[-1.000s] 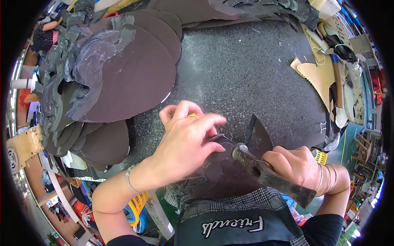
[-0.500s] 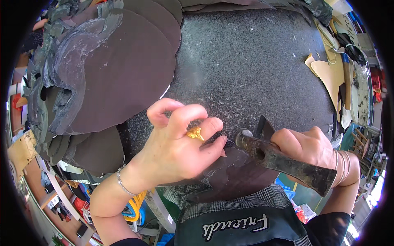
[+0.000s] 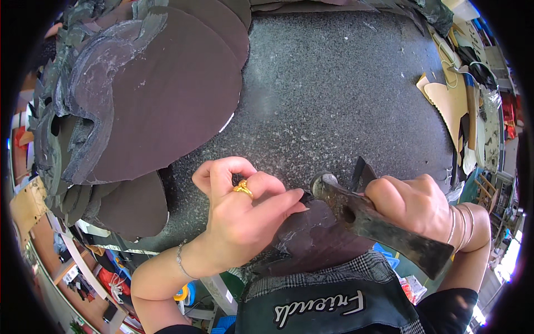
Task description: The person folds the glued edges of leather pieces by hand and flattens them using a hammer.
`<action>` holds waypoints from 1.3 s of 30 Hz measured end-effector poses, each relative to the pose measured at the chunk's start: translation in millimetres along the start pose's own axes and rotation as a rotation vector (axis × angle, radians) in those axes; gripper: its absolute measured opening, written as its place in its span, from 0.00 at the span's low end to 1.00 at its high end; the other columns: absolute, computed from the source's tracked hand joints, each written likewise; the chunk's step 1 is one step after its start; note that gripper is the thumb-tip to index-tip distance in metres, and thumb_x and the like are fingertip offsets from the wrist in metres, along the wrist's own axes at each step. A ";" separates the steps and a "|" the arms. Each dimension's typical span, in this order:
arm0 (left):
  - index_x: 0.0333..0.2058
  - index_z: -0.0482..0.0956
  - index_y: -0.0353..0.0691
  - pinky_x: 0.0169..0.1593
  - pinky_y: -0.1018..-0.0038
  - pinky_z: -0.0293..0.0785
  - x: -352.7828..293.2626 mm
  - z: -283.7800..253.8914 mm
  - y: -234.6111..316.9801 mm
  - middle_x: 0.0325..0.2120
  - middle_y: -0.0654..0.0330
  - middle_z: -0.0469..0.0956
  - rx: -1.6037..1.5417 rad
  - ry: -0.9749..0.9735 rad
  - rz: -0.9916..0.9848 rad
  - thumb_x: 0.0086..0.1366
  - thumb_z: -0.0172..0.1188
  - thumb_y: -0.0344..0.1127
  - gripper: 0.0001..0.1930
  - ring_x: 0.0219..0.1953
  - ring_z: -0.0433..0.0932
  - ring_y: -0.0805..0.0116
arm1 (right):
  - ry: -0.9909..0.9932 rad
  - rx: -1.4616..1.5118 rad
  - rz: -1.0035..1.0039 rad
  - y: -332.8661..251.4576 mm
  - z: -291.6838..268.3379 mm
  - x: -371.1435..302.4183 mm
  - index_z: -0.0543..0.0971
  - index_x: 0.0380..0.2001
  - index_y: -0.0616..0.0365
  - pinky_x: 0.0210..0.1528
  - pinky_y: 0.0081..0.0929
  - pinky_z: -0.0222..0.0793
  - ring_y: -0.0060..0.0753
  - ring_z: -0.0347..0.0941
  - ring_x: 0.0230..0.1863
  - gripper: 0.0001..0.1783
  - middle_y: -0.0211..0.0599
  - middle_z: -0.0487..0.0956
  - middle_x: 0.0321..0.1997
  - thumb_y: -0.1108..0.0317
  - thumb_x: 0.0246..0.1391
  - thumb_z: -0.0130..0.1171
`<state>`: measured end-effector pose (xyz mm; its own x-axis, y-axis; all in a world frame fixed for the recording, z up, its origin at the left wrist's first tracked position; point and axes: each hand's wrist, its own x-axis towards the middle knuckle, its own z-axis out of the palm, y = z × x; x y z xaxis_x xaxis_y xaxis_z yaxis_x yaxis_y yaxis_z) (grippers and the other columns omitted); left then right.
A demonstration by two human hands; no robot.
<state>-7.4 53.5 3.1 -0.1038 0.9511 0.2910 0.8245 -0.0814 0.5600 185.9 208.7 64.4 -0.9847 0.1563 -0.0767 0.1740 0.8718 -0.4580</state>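
A dark brown leather-like piece (image 3: 328, 247) lies at the near edge of the worktop, against my apron. My left hand (image 3: 236, 214), with a gold ring, pinches its far edge between thumb and forefinger; the other fingers are curled. In my right hand (image 3: 414, 203) is a worn metal hammer (image 3: 397, 231), its round face just right of the left fingertips. The hammer's grip is hidden by my fist. A dark flat pointed part (image 3: 362, 172) sticks out beyond that fist; whether it belongs to the hammer I cannot tell.
A pile of large dark brown rounded pieces (image 3: 172, 94) with rough greyish edges covers the left side. The speckled black worktop (image 3: 334, 83) spreads across the middle. At the right rim lie tan cardboard pieces (image 3: 445, 103) and a wooden-handled tool (image 3: 471, 114).
My left hand has come down toward me, and its thumb and forefinger have closed on the piece's edge. The hammer has shifted slightly left and the piece has been bunched a little.
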 end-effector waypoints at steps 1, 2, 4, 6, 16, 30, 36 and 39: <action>0.31 0.87 0.51 0.44 0.69 0.57 -0.1 0.7 0.9 0.26 0.76 0.76 0.003 0.014 -0.003 0.38 0.76 0.38 0.17 0.38 0.65 0.64 | 0.001 -0.015 -0.006 -1.4 -2.3 1.1 0.68 0.25 0.55 0.09 0.27 0.62 0.26 0.67 0.10 0.17 0.28 0.64 0.14 0.58 0.53 0.64; 0.31 0.87 0.51 0.44 0.69 0.57 -0.4 0.9 1.7 0.26 0.76 0.76 0.005 0.028 -0.006 0.37 0.76 0.37 0.17 0.39 0.65 0.64 | 0.002 -0.030 -0.013 -2.1 -3.6 1.9 0.68 0.26 0.55 0.09 0.27 0.62 0.27 0.67 0.10 0.17 0.28 0.64 0.15 0.58 0.53 0.64; 0.31 0.87 0.52 0.44 0.68 0.56 -0.8 0.5 1.3 0.27 0.77 0.76 0.000 0.018 -0.006 0.38 0.76 0.37 0.17 0.39 0.65 0.64 | -0.029 0.014 -0.011 2.0 -4.0 4.8 0.69 0.27 0.55 0.10 0.28 0.63 0.28 0.68 0.10 0.16 0.29 0.65 0.15 0.58 0.53 0.63; 0.31 0.87 0.52 0.44 0.68 0.55 -1.6 0.0 1.4 0.27 0.77 0.76 -0.007 0.008 -0.008 0.38 0.76 0.36 0.16 0.39 0.65 0.64 | -0.062 0.059 -0.008 3.9 -4.1 5.8 0.69 0.27 0.55 0.10 0.28 0.63 0.30 0.68 0.11 0.15 0.29 0.65 0.15 0.58 0.53 0.63; 0.32 0.87 0.53 0.44 0.64 0.52 -11.1 -0.6 7.3 0.29 0.78 0.74 0.099 0.042 -0.014 0.39 0.74 0.35 0.16 0.38 0.63 0.64 | -0.047 -0.047 -0.052 -1.5 -4.1 11.3 0.70 0.29 0.55 0.09 0.29 0.62 0.31 0.67 0.09 0.15 0.30 0.65 0.15 0.58 0.53 0.63; 0.34 0.84 0.50 0.45 0.60 0.50 -19.0 -1.3 12.2 0.32 0.76 0.72 0.265 0.035 0.112 0.43 0.71 0.40 0.15 0.41 0.62 0.64 | -0.143 0.058 -0.031 -3.1 -12.5 24.9 0.68 0.28 0.59 0.14 0.34 0.65 0.39 0.71 0.14 0.13 0.36 0.69 0.18 0.64 0.52 0.61; 0.33 0.85 0.52 0.46 0.63 0.51 -27.0 -4.4 18.5 0.32 0.77 0.76 0.135 0.054 -0.118 0.42 0.72 0.36 0.15 0.42 0.62 0.64 | -0.160 -0.053 -0.037 -4.8 -9.9 24.8 0.68 0.28 0.59 0.13 0.34 0.65 0.39 0.70 0.13 0.13 0.36 0.68 0.17 0.65 0.51 0.62; 0.30 0.85 0.53 0.46 0.64 0.51 -29.6 -2.5 20.5 0.33 0.77 0.78 0.202 0.047 -0.086 0.38 0.70 0.30 0.15 0.41 0.63 0.63 | -0.123 -0.009 -0.044 -5.7 -11.6 27.0 0.68 0.29 0.58 0.13 0.34 0.65 0.40 0.70 0.13 0.13 0.34 0.68 0.17 0.65 0.51 0.61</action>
<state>11.2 23.0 7.9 -0.2005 0.9365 0.2878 0.9055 0.0650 0.4193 158.4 213.4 75.3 -0.9845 0.0601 -0.1647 0.1300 0.8806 -0.4556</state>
